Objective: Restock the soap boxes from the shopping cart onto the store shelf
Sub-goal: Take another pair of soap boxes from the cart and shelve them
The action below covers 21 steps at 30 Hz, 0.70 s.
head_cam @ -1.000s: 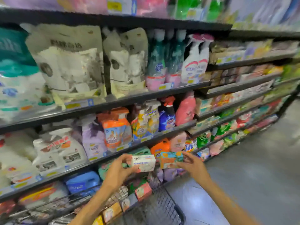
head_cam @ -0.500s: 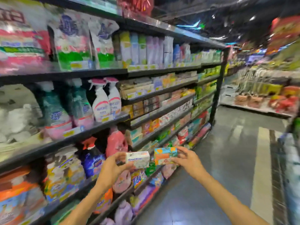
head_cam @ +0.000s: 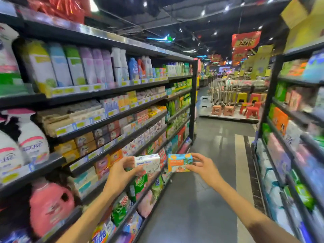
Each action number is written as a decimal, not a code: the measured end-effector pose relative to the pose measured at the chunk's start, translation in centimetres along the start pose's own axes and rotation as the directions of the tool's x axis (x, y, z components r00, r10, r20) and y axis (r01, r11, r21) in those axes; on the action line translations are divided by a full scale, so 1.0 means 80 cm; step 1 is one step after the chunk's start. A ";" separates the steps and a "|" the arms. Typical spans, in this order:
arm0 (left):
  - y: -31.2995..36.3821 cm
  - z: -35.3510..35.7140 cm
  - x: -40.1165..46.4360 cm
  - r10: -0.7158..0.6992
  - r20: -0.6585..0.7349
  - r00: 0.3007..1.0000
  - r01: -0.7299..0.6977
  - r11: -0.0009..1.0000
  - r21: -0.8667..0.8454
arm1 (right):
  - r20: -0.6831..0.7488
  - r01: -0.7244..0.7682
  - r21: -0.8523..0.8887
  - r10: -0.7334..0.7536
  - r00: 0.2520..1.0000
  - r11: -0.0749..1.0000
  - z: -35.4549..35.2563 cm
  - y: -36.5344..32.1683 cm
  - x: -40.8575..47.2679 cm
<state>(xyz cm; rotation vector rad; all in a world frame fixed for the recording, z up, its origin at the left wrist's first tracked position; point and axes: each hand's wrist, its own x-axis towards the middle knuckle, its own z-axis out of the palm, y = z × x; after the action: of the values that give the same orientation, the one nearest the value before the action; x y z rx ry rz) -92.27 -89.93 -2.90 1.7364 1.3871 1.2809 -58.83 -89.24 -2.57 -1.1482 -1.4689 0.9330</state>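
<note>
The long store shelf [head_cam: 112, 118] runs down my left, its middle tiers packed with boxed soaps. My left hand [head_cam: 121, 171] pinches the white goat soap box [head_cam: 147, 163]; my right hand [head_cam: 204, 166] pinches the orange-and-teal soap box [head_cam: 179, 163], both in mid-air over the aisle. I'd find each matching row first, then slide boxes in label outward, one at a time.

shopping cart gone from view, aisle floor [head_cam: 201, 199] ahead

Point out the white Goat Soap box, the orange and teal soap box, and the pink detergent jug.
White Goat Soap box [head_cam: 147, 163]: head view, front face.
Orange and teal soap box [head_cam: 179, 162]: head view, front face.
Pink detergent jug [head_cam: 50, 207]: head view, body.
</note>
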 end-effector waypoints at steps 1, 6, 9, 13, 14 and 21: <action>0.000 0.009 0.019 0.002 0.005 1.000 -0.002 1.000 -0.002 | -0.011 -0.005 0.002 0.005 1.000 1.000 -0.009 0.004 0.012; -0.017 0.066 0.131 0.047 0.045 0.998 -0.047 0.999 0.012 | -0.061 0.002 -0.014 -0.003 0.998 1.000 -0.051 0.032 0.099; -0.032 0.090 0.203 0.066 0.046 0.997 -0.066 0.998 0.000 | -0.082 0.003 -0.023 -0.005 0.997 1.000 -0.066 0.045 0.164; -0.045 0.113 0.294 0.062 0.040 0.997 -0.061 0.998 -0.016 | -0.081 0.018 -0.047 -0.022 0.996 0.999 -0.075 0.061 0.258; -0.049 0.117 0.316 0.064 0.041 0.997 -0.063 0.998 -0.025 | -0.079 0.022 -0.048 -0.026 0.997 0.999 -0.077 0.067 0.281; -0.086 0.125 0.443 0.036 0.022 0.999 -0.036 0.999 0.008 | -0.055 0.033 -0.014 -0.034 0.998 0.999 -0.072 0.109 0.434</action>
<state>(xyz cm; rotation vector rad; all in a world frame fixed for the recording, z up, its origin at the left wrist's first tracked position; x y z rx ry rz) -85.72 -53.12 -1.05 1.7837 1.3567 1.2730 -52.92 -53.49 -1.20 -1.1471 -1.4475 0.8632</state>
